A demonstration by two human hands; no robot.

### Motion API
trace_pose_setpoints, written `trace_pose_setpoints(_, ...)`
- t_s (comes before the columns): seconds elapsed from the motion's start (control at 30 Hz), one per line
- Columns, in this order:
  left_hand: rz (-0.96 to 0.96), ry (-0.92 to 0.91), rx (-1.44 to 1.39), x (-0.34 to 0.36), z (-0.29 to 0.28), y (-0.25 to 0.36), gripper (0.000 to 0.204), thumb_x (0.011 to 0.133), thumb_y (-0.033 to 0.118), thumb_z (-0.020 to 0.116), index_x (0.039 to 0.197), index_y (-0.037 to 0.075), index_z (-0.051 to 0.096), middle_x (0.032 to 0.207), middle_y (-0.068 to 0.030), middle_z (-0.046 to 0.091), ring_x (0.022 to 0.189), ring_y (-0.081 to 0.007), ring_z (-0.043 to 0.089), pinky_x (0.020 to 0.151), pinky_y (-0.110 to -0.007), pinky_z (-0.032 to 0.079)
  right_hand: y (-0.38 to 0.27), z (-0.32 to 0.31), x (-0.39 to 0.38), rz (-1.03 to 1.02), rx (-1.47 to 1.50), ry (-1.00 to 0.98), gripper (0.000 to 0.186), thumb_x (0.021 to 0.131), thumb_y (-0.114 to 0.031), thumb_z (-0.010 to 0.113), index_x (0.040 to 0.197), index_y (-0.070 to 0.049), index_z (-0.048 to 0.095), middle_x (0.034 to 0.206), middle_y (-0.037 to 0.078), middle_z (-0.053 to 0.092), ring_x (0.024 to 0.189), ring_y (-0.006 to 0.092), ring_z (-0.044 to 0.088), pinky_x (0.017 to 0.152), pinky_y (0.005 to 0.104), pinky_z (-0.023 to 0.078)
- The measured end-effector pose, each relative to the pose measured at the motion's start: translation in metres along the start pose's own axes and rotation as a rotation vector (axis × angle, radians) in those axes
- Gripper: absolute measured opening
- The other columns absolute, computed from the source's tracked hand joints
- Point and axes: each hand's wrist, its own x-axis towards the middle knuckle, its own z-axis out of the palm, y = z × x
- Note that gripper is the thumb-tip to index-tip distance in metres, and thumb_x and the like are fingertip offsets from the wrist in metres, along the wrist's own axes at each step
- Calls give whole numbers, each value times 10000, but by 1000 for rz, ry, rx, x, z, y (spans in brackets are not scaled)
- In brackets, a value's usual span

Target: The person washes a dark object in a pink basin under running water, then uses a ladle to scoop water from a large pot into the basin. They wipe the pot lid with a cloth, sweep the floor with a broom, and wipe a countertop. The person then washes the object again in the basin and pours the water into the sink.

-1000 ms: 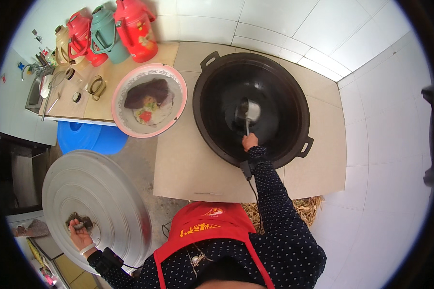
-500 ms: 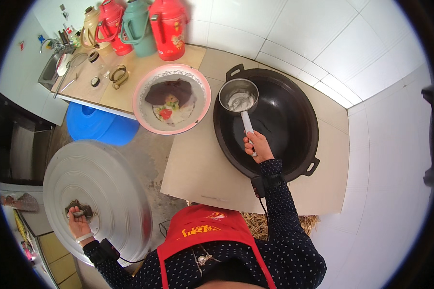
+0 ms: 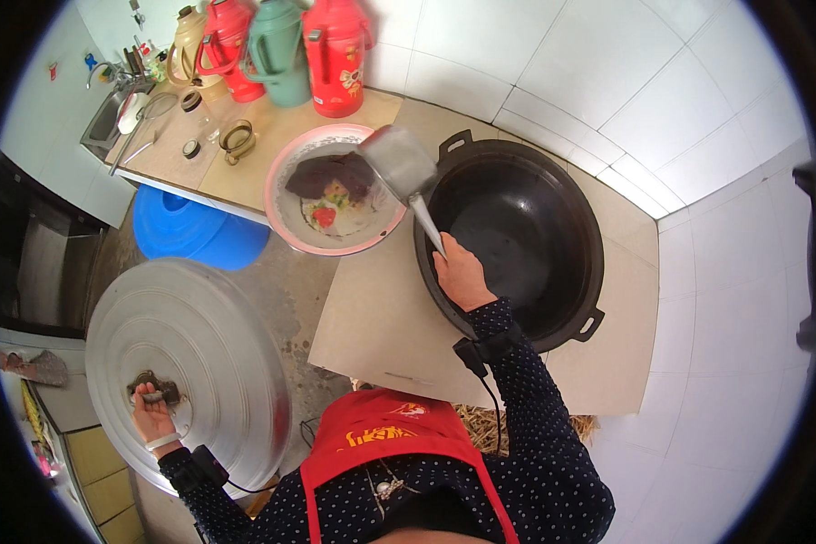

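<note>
My right hand (image 3: 468, 275) is closed round the handle of a metal ladle (image 3: 399, 163). The ladle's bowl is tipped over on its side above the right rim of a pink-edged basin (image 3: 276, 213). Liquid fills that basin, with a dark brown piece and some red and green bits in it. Below my right hand lies the near left rim of a big black wok (image 3: 535, 236), its inside dark and shiny. At the lower left, my left hand (image 3: 154, 415) grips the handle of a large round metal lid (image 3: 227, 326), which stands tilted.
Thermos flasks (image 3: 337, 59) line the wall at the back left. A glass jar (image 3: 199, 118), a brown ring-shaped object (image 3: 237, 142) and a long-handled strainer (image 3: 145, 127) lie on the counter. Beneath it is a blue tub (image 3: 190, 231). Straw (image 3: 480, 426) shows under the stove's front edge.
My right hand has swung the ladle left from over the wok to the basin's edge and tipped it. My left hand still holds the lid. The whole view has shifted slightly.
</note>
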Motion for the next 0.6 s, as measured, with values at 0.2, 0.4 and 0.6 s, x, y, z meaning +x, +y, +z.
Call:
trace_pose_setpoints(0.2, -49, -31, 48, 4, 3, 3, 202, 955, 195, 504, 1048, 50, 610, 1029, -44, 663, 981, -163, 631, 807, -313, 531, 18, 9, -16, -49, -4, 101, 403, 873, -165, 560, 1232, -20, 448, 889, 194, 594, 750, 394, 605, 623, 454, 508)
trace_pose_setpoints(0.4, -10, -102, 42, 8, 3, 3, 207, 954, 197, 500, 1054, 56, 615, 1036, -68, 670, 961, -165, 645, 743, -288, 549, 119, 25, -60, 501, 74, 165, 263, 861, -207, 577, 1038, -22, 515, 816, 264, 621, 783, 467, 596, 680, 519, 496)
trace_pose_setpoints(0.6, -21, -171, 92, 8, 0, 8, 217, 953, 219, 507, 1059, 65, 617, 1053, -71, 670, 970, -159, 646, 727, -271, 547, 227, 15, -121, 994, -220, 68, 224, 842, -172, 546, 906, 42, 554, 905, 282, 637, 872, 436, 625, 763, 490, 516)
